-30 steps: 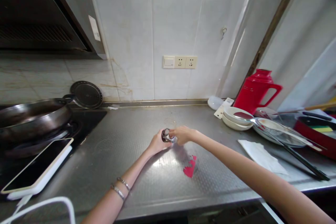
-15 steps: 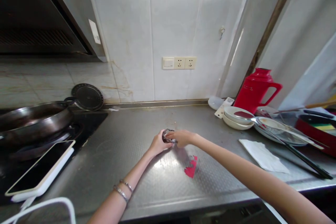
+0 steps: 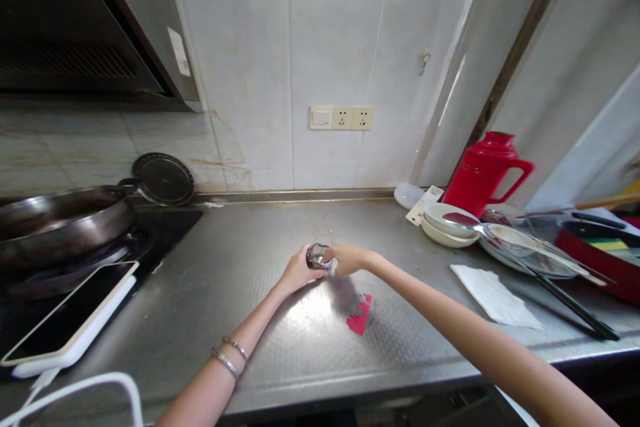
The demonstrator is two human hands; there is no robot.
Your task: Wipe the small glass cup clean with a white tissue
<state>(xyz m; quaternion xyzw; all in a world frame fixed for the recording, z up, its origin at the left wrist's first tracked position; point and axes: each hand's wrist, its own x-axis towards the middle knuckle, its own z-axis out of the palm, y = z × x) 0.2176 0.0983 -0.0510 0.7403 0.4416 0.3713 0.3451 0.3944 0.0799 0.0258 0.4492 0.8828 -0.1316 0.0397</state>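
My left hand (image 3: 299,271) is wrapped round a small round container (image 3: 317,255) with a dark patterned rim, low over the counter. Its open mouth and pale inside face me. My right hand (image 3: 345,260) is at the container's right side, fingers bent together at the rim. A small whitish bit (image 3: 329,266) shows by its fingertips; I cannot make out what it is. Just in front of my hands, a torn-looking red patch (image 3: 360,315) lies on the metal counter (image 3: 240,320).
To the left, a pan (image 3: 65,217) sits on the stove, with a phone (image 3: 70,313) on a white block and a white cable nearby. To the right are a napkin (image 3: 495,295), stacked bowls (image 3: 450,225), a red thermos (image 3: 487,173), and a plate with utensils (image 3: 530,250).
My right hand's fingers have drawn back a little to the right from the container's mouth, showing more of its inside. My left hand still holds it. The view has shifted slightly.
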